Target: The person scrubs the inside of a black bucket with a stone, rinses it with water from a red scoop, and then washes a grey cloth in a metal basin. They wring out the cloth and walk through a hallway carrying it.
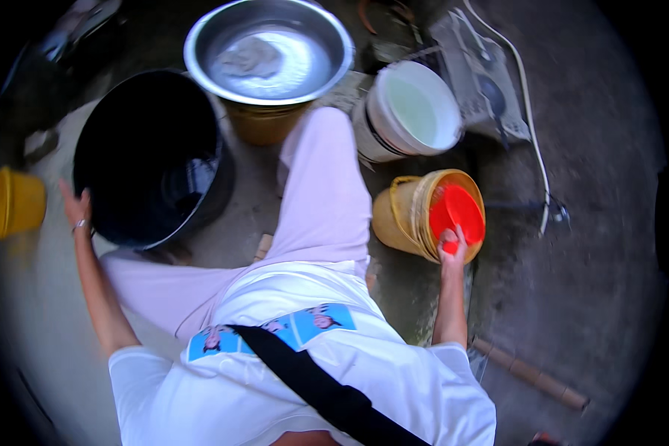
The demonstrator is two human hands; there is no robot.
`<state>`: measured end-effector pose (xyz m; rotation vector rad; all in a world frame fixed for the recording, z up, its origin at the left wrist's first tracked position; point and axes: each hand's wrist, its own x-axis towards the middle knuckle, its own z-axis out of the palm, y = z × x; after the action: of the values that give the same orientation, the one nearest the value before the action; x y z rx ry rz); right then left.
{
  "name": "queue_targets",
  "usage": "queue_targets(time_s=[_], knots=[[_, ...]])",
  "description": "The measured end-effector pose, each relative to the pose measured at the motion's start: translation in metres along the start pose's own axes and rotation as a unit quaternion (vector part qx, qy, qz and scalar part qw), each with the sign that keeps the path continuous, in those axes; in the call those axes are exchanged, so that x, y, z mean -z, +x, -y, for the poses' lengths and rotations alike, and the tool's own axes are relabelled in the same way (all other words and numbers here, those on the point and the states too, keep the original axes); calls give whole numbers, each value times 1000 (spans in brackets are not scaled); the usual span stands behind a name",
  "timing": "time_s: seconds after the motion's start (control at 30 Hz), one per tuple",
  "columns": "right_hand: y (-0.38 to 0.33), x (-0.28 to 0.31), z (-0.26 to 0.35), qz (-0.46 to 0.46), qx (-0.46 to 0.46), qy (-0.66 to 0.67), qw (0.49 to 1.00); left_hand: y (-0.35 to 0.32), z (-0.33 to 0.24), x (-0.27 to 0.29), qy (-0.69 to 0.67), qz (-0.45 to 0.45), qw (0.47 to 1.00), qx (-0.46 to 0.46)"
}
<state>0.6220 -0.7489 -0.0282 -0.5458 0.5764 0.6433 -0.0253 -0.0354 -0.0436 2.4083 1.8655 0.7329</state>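
My right hand (452, 247) is closed on the handle of a red plastic dipper (462, 206), which sits in the mouth of a yellow bucket (401, 215) on my right. How deep the dipper reaches is hidden. My left hand (76, 207), fingers apart, is at the left outer side of a large black tub (149, 134); whether it touches the wall I cannot tell. Inside that dark tub, a shiny patch shows near the bottom.
A metal basin (327, 74) with a greyish cloth (250, 58) stands on a yellowish bucket (264, 123) ahead. Right of it is a white bucket (383, 111) holding pale liquid. A small yellow bucket (21, 202) is far left; a white hose (526, 89) crosses the right floor.
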Motion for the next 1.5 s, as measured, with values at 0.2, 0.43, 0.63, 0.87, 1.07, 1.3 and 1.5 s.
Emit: queue_targets(time_s=[0.2,0.43,0.63,0.87,1.07,1.3,1.5], knots=[[-35,-43,-25,132,6,36,991,-3,-116,53,-130,-85,988,-20],[-94,-151,-40,185,-15,-82,979,-11,-149,49,-133,-19,990,-33],[-101,-263,-78,290,-115,-160,937,-18,-182,17,-371,112,920,59],[-80,-343,-202,349,-215,-246,879,-37,-228,-1,-557,329,692,320],[-78,-369,-317,340,-359,-341,800,-43,-231,-17,-603,300,640,370],[-93,-362,-413,352,-384,-533,667,-47,-208,-34,-732,244,464,435],[-95,-351,-466,380,-335,-647,570,-34,-202,-32,-861,167,283,388]])
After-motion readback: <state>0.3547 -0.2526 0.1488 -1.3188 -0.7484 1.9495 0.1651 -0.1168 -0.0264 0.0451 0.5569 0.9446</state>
